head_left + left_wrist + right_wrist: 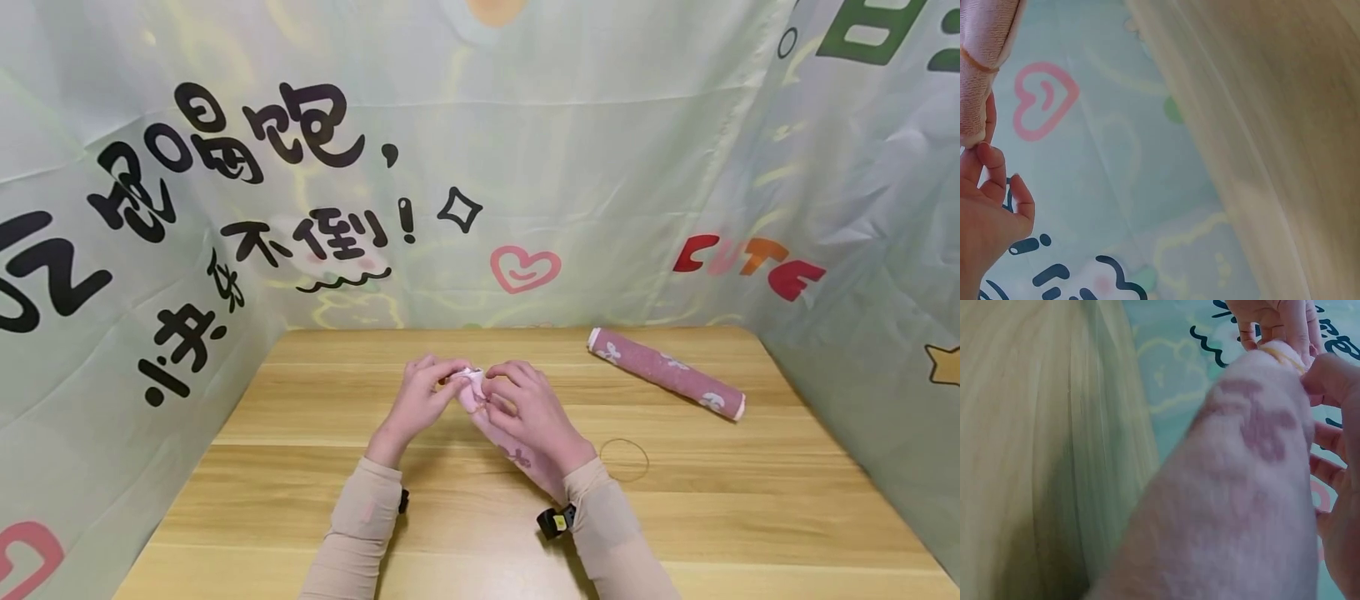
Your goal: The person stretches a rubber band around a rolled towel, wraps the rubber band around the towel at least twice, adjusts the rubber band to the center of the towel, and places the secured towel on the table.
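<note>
Both hands meet mid-counter (315,500) on a rolled pink towel (517,454): the left hand (416,404) pinches its far tip, fingers (988,165) curled on it, and the right hand (528,412) grasps the roll near that same end. A thin rubber band (1282,355) rings the tip. A second rolled pink towel (666,372) lies well apart at the far right, with a loose band (624,459) just right of the right wrist.

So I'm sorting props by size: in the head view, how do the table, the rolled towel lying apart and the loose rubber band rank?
1. Wooden table, by far the largest.
2. Rolled towel lying apart, long and slim.
3. Loose rubber band, a thin ring, clearly the smallest, though it lies nearer the camera than the towel.
</note>
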The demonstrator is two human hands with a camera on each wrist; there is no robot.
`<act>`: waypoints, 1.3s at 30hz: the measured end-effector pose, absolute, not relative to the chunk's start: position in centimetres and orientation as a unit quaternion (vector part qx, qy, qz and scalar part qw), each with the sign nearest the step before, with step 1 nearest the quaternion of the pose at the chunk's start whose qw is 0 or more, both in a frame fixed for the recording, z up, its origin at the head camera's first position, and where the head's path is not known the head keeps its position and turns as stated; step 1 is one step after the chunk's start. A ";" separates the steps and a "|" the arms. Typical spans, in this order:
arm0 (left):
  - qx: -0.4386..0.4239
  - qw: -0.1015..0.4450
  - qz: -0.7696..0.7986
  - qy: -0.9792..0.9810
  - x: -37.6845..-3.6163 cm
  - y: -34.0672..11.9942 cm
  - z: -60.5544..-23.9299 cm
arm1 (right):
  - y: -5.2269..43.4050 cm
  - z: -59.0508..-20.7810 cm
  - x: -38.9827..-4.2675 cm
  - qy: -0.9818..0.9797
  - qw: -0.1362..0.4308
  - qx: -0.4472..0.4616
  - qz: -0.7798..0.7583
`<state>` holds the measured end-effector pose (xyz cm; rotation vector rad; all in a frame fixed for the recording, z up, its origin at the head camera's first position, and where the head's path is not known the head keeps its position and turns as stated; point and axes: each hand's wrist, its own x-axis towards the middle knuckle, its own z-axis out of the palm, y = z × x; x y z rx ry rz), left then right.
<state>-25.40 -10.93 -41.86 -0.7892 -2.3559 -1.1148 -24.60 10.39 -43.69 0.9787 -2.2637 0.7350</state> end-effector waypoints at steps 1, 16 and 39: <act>-0.284 0.207 -0.399 -0.847 -25.4 -10.9 -41.9 | 10.4 -43.7 -24.6 -0.846 0.273 0.366 0.274; -0.261 0.223 -0.405 -0.847 -26.0 -11.4 -41.5 | 10.1 -43.6 -24.6 -0.805 0.335 0.381 0.308; -0.252 0.171 -0.355 -0.884 -25.4 -11.4 -41.3 | 10.2 -43.9 -24.5 -0.903 0.254 0.295 0.180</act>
